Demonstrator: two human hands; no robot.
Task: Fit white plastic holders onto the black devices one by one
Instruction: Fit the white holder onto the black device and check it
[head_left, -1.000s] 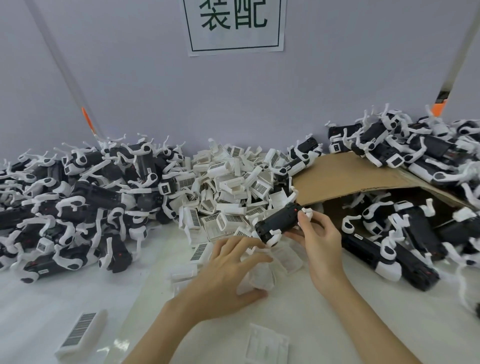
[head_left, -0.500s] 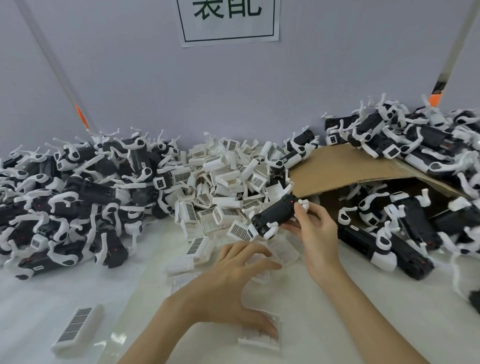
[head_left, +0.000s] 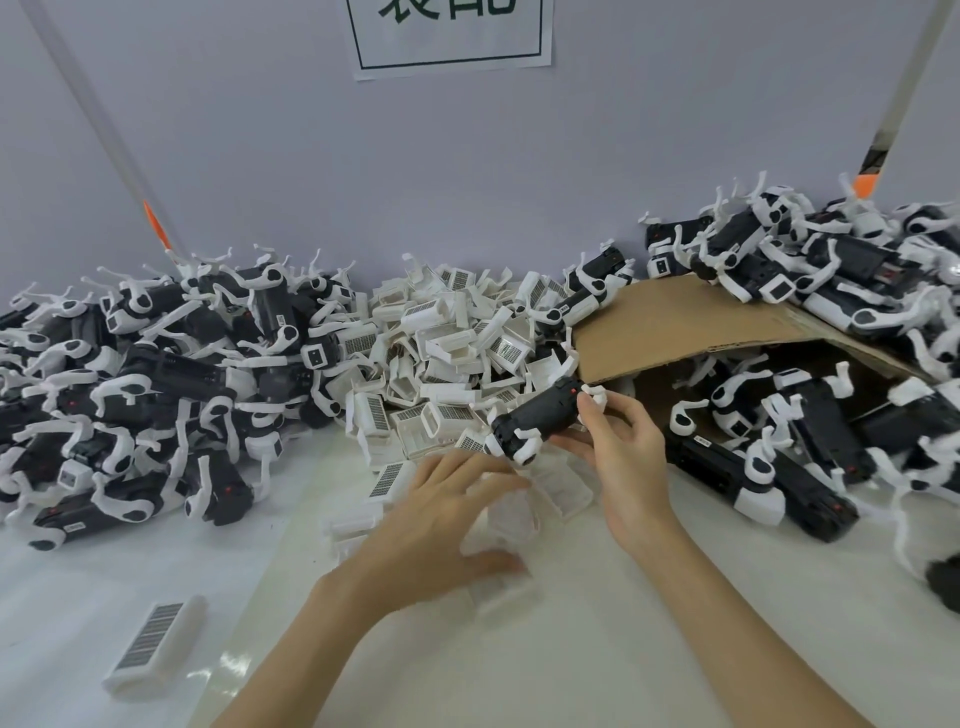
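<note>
Your white table (head_left: 597, 649) carries it all. Far beyond your left hand (head_left: 441, 525) lies a big heap of black devices (head_left: 145, 395); another heap (head_left: 810, 395) sprawls past your right hand (head_left: 626, 457), over and under a cardboard flap (head_left: 675, 327). Ahead, between your hands, sits the pile of white plastic holders (head_left: 447, 364). Your right hand grips one black device (head_left: 540, 421) by its near end, held tilted just above the table. Your left hand, fingers spread and loosely bent, reaches over blurred clear trays (head_left: 561, 488); whether it holds any, you cannot tell.
</note>
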